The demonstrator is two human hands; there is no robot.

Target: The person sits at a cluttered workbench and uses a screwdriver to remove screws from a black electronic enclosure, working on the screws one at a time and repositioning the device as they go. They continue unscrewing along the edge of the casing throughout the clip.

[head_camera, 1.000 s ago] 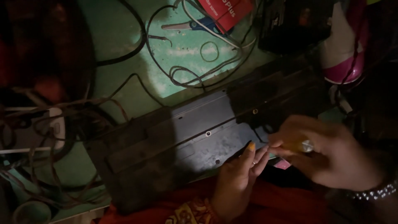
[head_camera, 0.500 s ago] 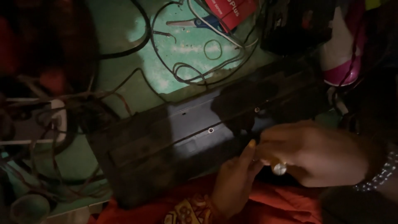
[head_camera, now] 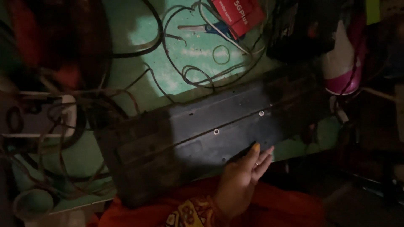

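Note:
A long dark grey panel (head_camera: 198, 134) with two small screws lies slantwise on the green table (head_camera: 139, 84). My left hand (head_camera: 240, 180) comes up from the bottom middle. Its straight fingers rest against the panel's near edge, with one yellow-tipped finger on the surface and a ring on another. It holds nothing. My right hand is out of view. Red-orange patterned cloth (head_camera: 269, 208) covers my lap below the hand.
Tangled wires (head_camera: 189, 71) spread over the table behind the panel. Blue-handled scissors (head_camera: 208, 28) and a red box (head_camera: 237, 12) lie at the back. A pink and white object (head_camera: 343, 63) stands at right, a white block (head_camera: 46, 120) among cables at left, and a small cup (head_camera: 31, 204) at bottom left.
My right hand, which held a small tool over the panel's right end, has drawn away out of view. The left hand stays at the near edge.

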